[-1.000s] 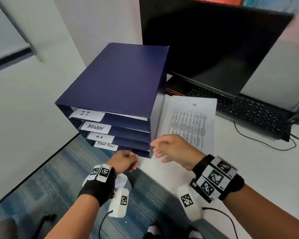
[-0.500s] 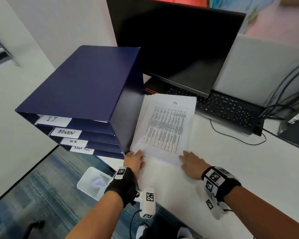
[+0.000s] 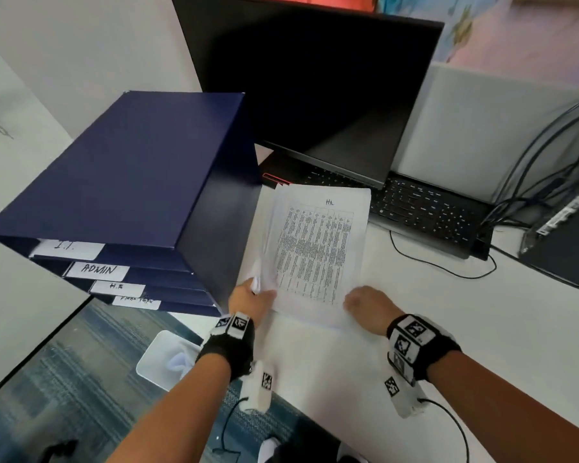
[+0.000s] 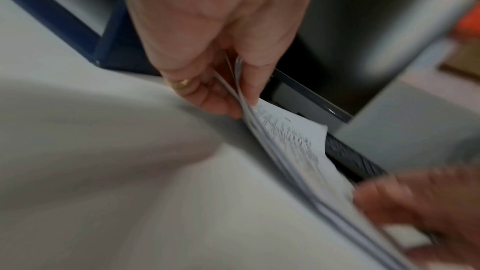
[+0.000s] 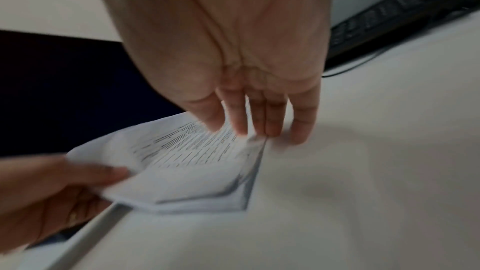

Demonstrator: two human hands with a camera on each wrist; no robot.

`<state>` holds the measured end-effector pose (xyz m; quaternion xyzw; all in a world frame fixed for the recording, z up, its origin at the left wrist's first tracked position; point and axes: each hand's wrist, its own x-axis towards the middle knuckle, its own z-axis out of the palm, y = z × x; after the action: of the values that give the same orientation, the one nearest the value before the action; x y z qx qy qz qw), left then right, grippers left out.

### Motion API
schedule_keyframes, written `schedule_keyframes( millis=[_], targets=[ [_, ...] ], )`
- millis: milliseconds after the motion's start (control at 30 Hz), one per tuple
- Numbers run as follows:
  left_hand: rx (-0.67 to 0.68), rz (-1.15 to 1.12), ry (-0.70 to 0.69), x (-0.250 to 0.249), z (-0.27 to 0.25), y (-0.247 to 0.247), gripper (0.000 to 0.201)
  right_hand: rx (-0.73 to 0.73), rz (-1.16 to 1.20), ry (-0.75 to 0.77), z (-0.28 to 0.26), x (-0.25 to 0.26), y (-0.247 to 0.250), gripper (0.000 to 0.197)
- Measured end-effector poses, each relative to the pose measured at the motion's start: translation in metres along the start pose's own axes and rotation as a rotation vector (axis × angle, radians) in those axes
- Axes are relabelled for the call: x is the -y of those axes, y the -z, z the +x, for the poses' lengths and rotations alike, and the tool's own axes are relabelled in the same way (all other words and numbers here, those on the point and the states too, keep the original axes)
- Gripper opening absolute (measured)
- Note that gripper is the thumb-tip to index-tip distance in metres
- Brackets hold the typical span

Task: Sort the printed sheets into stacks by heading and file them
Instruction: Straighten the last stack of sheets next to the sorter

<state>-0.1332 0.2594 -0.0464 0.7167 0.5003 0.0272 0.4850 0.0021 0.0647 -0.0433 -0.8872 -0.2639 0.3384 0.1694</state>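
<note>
Both hands on sheets (image 3: 318, 252): left hand (image 3: 248, 300) fingers pinch corner, right hand (image 3: 370, 304) fingertips straight at edge.

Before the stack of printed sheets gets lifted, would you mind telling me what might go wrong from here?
1. The left hand pinches only the stack of printed sheets at one corner, and the layers already fan apart there, so lower sheets may slip out.
2. The right hand merely rests fingertips at the other corner, giving little support.
3. The heading is small and faint; the H.R label on the blue organizer could be mismatched.
</note>
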Motion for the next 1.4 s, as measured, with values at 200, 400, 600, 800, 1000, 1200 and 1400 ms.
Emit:
schedule_keyframes(
  millis=[200, 400, 600, 800, 1000, 1200, 1400],
  targets=[
    [0.099, 0.054, -0.071, 0.029, -0.043, -0.009, 0.038, -0.247, 0.658, -0.361, 0.02, -0.03, -0.006, 0.067],
    [0.235, -0.194, 0.046, 0.038, -0.068, 0.006, 0.033, -0.253, 0.436, -0.298, 0.008, -0.03, -0.002, 0.022],
    [0.127, -0.076, 0.022, 0.012, -0.023, 0.013, 0.034, -0.239, 0.354, -0.226, 0.005, -0.036, -0.005, 0.023],
    [0.013, 0.106, -0.019, -0.02, 0.015, -0.001, 0.051, -0.18, 0.334, -0.156, 0.0, -0.035, -0.002, 0.025],
    [0.01, 0.659, -0.37, -0.016, 0.009, -0.014, 0.036, -0.181, 0.464, -0.202, -0.001, -0.04, -0.001, 0.028],
    [0.136, 0.63, -0.755, 0.012, -0.013, -0.033, 0.026, -0.183, 0.421, -0.202, 0.002, -0.042, -0.002, 0.023],
    [-0.024, 0.131, -0.515, -0.004, -0.016, -0.033, 0.034, -0.185, 0.399, -0.196, 0.004, -0.041, -0.002, 0.02]
  ],
)
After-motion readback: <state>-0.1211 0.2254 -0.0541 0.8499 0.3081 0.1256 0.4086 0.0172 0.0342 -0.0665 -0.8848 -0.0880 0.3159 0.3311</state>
